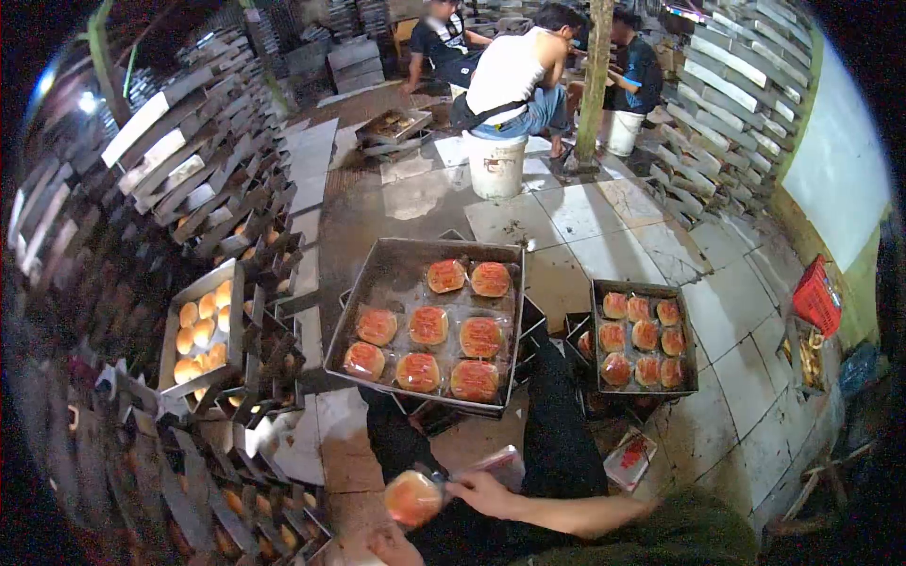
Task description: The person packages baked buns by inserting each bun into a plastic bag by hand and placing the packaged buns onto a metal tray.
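A round golden bun (pixel 412 498), glossy as if in clear plastic, is over my lap. My right hand (pixel 483 494) is closed, its fingertips pinching at the bun's right edge. My left hand (pixel 394 544) is just below the bun, blurred and cut by shadow; I cannot tell whether its fingers grip it. Beside my right hand, a clear plastic packet with some red (pixel 505 464) lies on my leg. In front of my knees, a large metal tray (pixel 382 274) holds several wrapped buns with red print (pixel 427 325).
On the right, a smaller tray (pixel 644 391) bears several wrapped buns above stacked trays. A tilted tray of plain buns (pixel 200 332) leans at left beside tall tray stacks. A printed packet (pixel 630 459) lies on the floor. A red basket (pixel 817 297) stands far right. People sit on buckets (pixel 495 170) ahead.
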The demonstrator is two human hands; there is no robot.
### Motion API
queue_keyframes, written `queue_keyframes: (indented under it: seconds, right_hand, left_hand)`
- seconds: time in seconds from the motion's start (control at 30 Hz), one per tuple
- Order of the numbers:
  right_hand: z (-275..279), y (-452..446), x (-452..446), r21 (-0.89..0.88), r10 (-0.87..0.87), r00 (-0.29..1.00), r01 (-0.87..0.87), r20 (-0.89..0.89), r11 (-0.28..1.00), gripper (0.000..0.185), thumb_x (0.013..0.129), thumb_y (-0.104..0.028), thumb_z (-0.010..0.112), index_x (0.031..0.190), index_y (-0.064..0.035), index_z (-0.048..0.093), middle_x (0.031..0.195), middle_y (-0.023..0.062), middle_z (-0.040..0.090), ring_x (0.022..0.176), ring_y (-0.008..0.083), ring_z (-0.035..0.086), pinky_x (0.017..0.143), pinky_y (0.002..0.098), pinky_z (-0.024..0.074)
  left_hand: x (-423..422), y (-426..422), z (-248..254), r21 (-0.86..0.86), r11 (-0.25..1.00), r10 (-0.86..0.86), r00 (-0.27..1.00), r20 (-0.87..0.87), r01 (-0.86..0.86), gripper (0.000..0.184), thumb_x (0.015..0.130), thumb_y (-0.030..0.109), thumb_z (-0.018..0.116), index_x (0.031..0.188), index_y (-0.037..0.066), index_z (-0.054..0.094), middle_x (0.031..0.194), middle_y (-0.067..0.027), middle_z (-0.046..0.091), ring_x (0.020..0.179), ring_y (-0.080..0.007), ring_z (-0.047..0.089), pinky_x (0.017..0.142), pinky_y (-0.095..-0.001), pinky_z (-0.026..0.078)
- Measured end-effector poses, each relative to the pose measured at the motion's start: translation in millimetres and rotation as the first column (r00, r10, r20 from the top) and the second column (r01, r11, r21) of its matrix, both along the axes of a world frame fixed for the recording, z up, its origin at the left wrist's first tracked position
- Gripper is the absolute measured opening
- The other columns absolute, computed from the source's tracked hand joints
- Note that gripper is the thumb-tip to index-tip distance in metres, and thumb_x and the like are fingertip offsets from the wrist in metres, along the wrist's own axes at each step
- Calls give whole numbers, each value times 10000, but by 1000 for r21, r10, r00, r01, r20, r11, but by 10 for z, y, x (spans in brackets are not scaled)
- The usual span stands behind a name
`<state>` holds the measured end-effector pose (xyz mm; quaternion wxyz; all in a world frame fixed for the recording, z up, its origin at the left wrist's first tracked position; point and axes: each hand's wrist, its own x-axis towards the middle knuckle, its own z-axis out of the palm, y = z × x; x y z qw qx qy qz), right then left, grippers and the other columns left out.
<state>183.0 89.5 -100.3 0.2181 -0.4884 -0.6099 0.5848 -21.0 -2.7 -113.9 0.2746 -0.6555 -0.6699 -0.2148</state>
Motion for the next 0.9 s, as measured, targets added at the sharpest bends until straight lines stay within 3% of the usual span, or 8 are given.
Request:
queue_keyframes:
  seconds: [0.1,0.17,0.27,0.3,0.43,0.57,0.87,0.9]
  right_hand:
    - [314,-423,143,340,-224,970,181,92,923,281,836,-293,557,919,-24,571,963,121,568,722,286,573,687,351,453]
    - [890,-493,59,572,-20,992,-55,125,818,296,815,-305,584,936,-36,569,1003,131,545,794,292,563,748,370,441]
    - [779,48,-144,522,331,924,-381,189,764,386,756,-356,634,974,-51,541,1057,160,512,908,329,527,810,399,426]
    - [696,274,-209,230,473,869,-494,144,838,458,719,-393,657,996,-56,516,1071,179,501,949,360,503,812,410,421]
    - [1699,1596,81,329,-65,913,210,-402,921,801,615,-318,779,1173,-42,275,1152,116,424,1016,233,484,902,381,392]
    - [2282,3080,-18,476,-60,944,218,-325,852,655,671,-236,748,1177,3,406,1132,126,497,1067,196,469,893,293,394]
    - [-277,2338,768,724,-944,304,622,126,297,706,716,-280,688,1218,69,334,1166,222,465,1081,344,438,920,416,338]
    - [-308,2077,765,399,-891,452,810,41,429,764,714,-322,690,1277,4,289,1201,222,433,1107,317,423,930,399,333]
  left_hand:
    - [435,-448,528,-351,928,247,911,329,-125,254,890,202,466,974,-24,547,855,-112,549,770,-222,510,683,-318,403]
    - [580,-110,1242,-594,800,598,-208,774,85,358,910,263,425,1129,-9,506,963,-131,559,857,-256,504,745,-351,389]
    - [498,-170,690,-350,934,353,37,935,-68,393,919,289,407,1194,14,463,1025,-108,551,909,-239,493,763,-352,376]
    - [485,-40,1021,-470,864,397,-331,856,-180,379,919,292,411,1174,19,470,1055,-97,540,945,-224,487,801,-343,371]
    - [426,390,1579,-254,933,164,-329,930,-254,315,919,269,428,1113,31,500,1093,-81,520,1017,-204,469,911,-318,335]
    - [434,427,1171,-210,971,174,-268,948,-112,354,903,293,464,1140,32,481,1135,-81,498,1037,-219,459,905,-327,347]
    - [291,563,673,-28,983,-38,-347,937,-182,250,836,68,503,1079,22,471,974,-58,506,899,-162,472,828,-284,369]
    - [342,562,594,-83,988,41,-296,954,-130,230,841,75,493,1065,22,479,962,-57,504,895,-158,472,822,-278,370]
